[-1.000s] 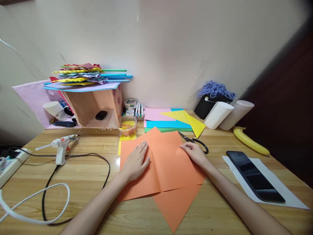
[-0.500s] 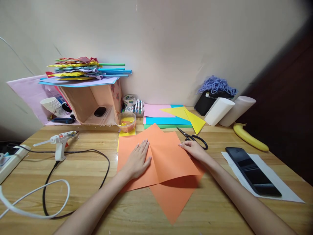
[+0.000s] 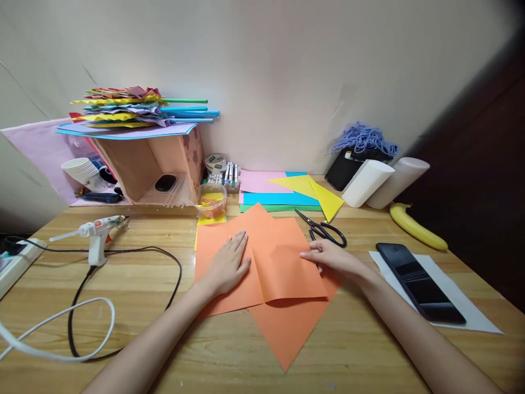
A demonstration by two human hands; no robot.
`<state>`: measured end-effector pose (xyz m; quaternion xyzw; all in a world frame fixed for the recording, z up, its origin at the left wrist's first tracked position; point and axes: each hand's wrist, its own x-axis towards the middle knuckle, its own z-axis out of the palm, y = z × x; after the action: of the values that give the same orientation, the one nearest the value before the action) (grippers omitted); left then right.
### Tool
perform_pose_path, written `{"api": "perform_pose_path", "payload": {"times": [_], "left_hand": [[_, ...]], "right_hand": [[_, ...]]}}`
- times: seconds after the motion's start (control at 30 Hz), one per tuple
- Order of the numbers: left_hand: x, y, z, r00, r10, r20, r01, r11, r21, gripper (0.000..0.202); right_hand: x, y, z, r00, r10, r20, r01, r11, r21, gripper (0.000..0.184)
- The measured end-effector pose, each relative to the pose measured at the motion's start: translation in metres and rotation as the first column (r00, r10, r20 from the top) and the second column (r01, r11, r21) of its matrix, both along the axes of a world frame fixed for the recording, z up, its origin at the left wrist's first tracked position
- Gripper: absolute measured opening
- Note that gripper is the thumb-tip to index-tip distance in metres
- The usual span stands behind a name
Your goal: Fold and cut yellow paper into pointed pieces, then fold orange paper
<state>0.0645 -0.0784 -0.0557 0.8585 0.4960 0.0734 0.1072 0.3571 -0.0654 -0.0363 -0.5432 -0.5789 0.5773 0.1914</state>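
An orange sheet of paper (image 3: pixel 283 257) with a crease down its middle lies on the table in front of me. My left hand (image 3: pixel 227 265) rests flat on its left half, fingers stretched out. At the right edge, my right hand (image 3: pixel 328 256) pinches the sheet between thumb and fingers, and that half lifts slightly. Beneath it is a second orange sheet (image 3: pixel 285 334), turned so that one corner points toward me and another shows at the top. Black-handled scissors (image 3: pixel 324 230) lie just beyond my right hand.
On the left are a glue gun (image 3: pixel 98 238) and looping cables. Behind stand an open box (image 3: pixel 143 164), a plastic tub (image 3: pixel 210 202) and coloured paper (image 3: pixel 283 200). A phone (image 3: pixel 420 282), a banana (image 3: pixel 418 227) and white rolls (image 3: pixel 367 183) are on the right.
My right hand has slid slightly down along the right edge, and that half of the top sheet bends more. My left hand stays flat. The whole view has shifted slightly.
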Motion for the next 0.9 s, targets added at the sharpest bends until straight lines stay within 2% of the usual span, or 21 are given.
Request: {"api": "perform_pose_path", "payload": {"times": [0.17, 0.27, 0.53, 0.7, 0.8, 0.9], "left_hand": [[0.001, -0.004, 0.003, 0.999, -0.025, 0.046, 0.024, 0.999, 0.032, 0.059], [0.006, -0.01, 0.001, 0.997, -0.061, 0.049, 0.061, 0.998, 0.019, 0.062], [0.012, -0.013, -0.009, 0.998, -0.066, 0.016, 0.066, 0.997, 0.029, 0.061], [0.012, -0.012, -0.01, 0.998, -0.068, 0.018, 0.067, 0.997, 0.045, 0.06], [0.012, -0.013, -0.01, 0.998, -0.068, 0.018, 0.067, 0.997, 0.043, 0.06], [0.012, -0.013, -0.01, 0.998, -0.063, 0.02, 0.062, 0.997, 0.043, 0.06]], "right_hand": [[-0.009, 0.003, -0.01, 0.973, -0.223, -0.066, 0.224, 0.974, 0.015, 0.034], [-0.011, 0.005, -0.011, 0.951, -0.297, -0.086, 0.299, 0.954, 0.003, 0.033], [0.0, 0.006, -0.004, 0.991, -0.134, -0.027, 0.136, 0.987, 0.083, 0.032], [0.008, 0.008, -0.006, 0.996, -0.085, -0.018, 0.086, 0.996, 0.036, 0.034], [0.013, 0.007, -0.002, 0.997, -0.07, 0.023, 0.069, 0.997, 0.026, 0.037], [0.018, 0.005, 0.003, 0.999, 0.002, 0.039, -0.001, 1.0, -0.012, 0.038]]}}
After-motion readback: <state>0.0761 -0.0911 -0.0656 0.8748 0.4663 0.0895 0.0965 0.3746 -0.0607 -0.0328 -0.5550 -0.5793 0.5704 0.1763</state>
